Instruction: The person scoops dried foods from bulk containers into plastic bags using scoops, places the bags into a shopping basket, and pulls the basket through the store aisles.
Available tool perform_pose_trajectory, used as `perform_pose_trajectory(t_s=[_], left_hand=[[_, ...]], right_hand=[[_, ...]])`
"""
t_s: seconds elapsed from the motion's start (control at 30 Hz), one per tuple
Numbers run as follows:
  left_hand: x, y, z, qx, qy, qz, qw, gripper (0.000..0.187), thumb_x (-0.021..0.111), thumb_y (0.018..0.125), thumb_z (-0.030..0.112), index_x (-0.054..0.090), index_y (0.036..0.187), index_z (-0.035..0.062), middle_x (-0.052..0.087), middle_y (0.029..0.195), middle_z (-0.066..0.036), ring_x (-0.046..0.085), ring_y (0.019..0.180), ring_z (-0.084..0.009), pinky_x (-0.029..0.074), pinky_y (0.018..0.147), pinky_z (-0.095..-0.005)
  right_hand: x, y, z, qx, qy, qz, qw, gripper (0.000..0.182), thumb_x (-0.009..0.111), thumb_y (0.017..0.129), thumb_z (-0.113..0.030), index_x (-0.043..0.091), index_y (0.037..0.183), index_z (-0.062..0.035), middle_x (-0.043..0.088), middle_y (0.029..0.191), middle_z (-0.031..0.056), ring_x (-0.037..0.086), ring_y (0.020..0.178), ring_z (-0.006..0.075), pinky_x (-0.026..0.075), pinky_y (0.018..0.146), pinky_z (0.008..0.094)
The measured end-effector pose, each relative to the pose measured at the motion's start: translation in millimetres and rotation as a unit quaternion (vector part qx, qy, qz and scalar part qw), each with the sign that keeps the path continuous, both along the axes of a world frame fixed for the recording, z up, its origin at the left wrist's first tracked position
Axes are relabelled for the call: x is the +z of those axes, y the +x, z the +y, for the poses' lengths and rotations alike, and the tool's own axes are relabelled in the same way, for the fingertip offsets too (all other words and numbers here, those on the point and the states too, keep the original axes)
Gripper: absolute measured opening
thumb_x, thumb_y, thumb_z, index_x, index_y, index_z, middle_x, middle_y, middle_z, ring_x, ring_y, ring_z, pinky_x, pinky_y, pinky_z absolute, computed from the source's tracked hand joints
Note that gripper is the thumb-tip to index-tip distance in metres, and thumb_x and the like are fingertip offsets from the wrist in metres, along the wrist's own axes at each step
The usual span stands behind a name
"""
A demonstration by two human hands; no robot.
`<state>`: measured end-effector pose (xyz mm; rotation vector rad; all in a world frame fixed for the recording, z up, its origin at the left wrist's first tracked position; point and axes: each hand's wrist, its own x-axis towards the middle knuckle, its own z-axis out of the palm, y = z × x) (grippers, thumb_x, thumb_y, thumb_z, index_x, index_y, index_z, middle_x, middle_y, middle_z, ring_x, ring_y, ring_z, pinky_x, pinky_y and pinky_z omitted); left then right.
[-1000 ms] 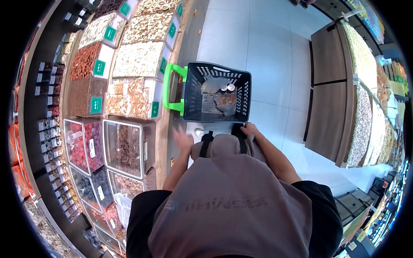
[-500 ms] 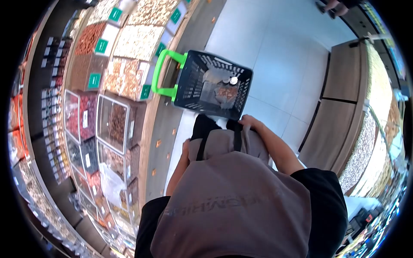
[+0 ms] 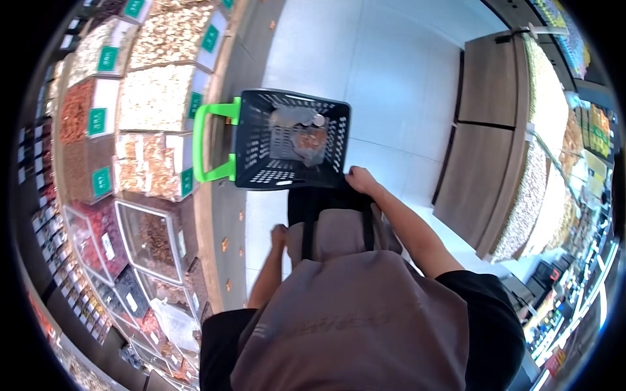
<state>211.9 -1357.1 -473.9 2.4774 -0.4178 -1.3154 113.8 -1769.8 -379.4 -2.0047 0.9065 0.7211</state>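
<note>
A black shopping basket with a green handle stands in front of me, its handle toward the left. Inside it lie clear plastic bags, one with brownish contents. My right hand is closed at the basket's near right corner, its fingertips partly hidden by the rim. My left hand hangs low beside my grey-brown apron, apart from the basket. Its fingers are mostly out of sight, and no held thing shows.
Along the left runs a counter of bulk bins, open ones with dried goods and clear lidded boxes. A plastic bag hangs there. Pale tiled floor lies ahead. A wood-panelled stand with heaped grains is on the right.
The basket has shifted left in view and turned slightly, with my right hand staying at its corner. The counter and right-hand stand have also slid left. My left hand remains low at my side.
</note>
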Motion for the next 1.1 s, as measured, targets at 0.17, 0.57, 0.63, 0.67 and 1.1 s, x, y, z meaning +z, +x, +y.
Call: perform_pose_trajectory(t_s=[0.17,0.57,0.63,0.67,1.1], left_hand=[[79.7,86.4,-96.1,-0.083,0.007,-0.089,0.993,0.023,0.087,0.066,0.022,0.071,0.066,0.0049,0.069,0.07,-0.015,0.068,0.066,-0.0319,0.053,0.063,-0.0402],[-120.2,145.4,-278.5,0.049,-0.063,0.028,0.996,0.026,0.07,0.088,0.024,0.071,0.085,-0.0012,0.071,0.08,-0.016,0.07,0.077,-0.0303,0.052,0.07,-0.0378],[-187.4,140.6,-313.6,0.067,-0.059,0.044,0.995,0.025,0.068,0.089,0.025,0.071,0.095,0.0006,0.072,0.088,-0.016,0.07,0.086,-0.0328,0.053,0.077,-0.0392],[-220.5,138.5,-328.9,0.057,-0.053,0.046,0.996,0.028,0.066,0.09,0.026,0.069,0.102,0.0019,0.071,0.097,-0.017,0.068,0.093,-0.0344,0.052,0.082,-0.0401],[-409.0,153.4,-393.3,-0.037,0.041,-0.081,0.995,0.044,0.059,0.087,0.035,0.066,0.114,0.0016,0.066,0.115,-0.023,0.06,0.113,-0.0384,0.045,0.1,-0.0439]], right_hand=[[-34.8,-8.3,0.8,-0.072,0.006,0.013,0.997,0.031,0.059,0.084,-0.027,0.067,0.092,0.0017,0.069,0.092,0.0255,0.066,0.093,0.0415,0.052,0.085,0.0483],[-245.1,89.7,-27.1,-0.011,0.05,-0.023,0.998,0.036,0.062,0.084,-0.025,0.06,0.102,0.0067,0.062,0.104,0.0291,0.06,0.107,0.0437,0.05,0.091,0.047],[-293.3,113.2,-40.0,-0.058,-0.013,0.007,0.998,0.042,0.064,0.084,-0.025,0.056,0.112,0.0054,0.056,0.118,0.0281,0.057,0.109,0.0456,0.049,0.094,0.0475],[-315.1,128.1,-48.4,-0.082,-0.042,0.036,0.995,0.048,0.064,0.084,-0.025,0.052,0.12,0.0049,0.052,0.127,0.0282,0.056,0.109,0.0475,0.049,0.096,0.0475],[-538.1,132.4,-63.9,0.182,-0.274,-0.187,0.926,0.044,0.046,0.101,-0.027,0.051,0.137,-0.0032,0.051,0.14,0.0149,0.051,0.128,0.0268,0.038,0.111,0.046]])
